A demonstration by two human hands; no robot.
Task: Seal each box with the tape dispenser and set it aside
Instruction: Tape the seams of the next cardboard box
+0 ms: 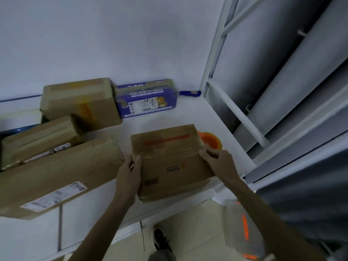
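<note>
A white surface (169, 119) meets a pale wall (113, 44) in the corner, with a white metal frame (235, 113) on the right and a tiled floor (188, 223) below. The cardboard box (169, 162) sits at the surface's near edge, with the left hand (130, 172) gripping its left side and the right hand (216, 159) gripping its right corner. The orange tape dispenser (211, 141) lies just behind the box, partly hidden, several brown boxes (62, 166) are stacked at the left, and a purple package (146, 98) leans against the wall.

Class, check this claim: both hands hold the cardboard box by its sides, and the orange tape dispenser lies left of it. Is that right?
No. The head view shows the orange tape dispenser behind the right corner of the cardboard box, not left. The left hand and right hand do hold its sides.
</note>
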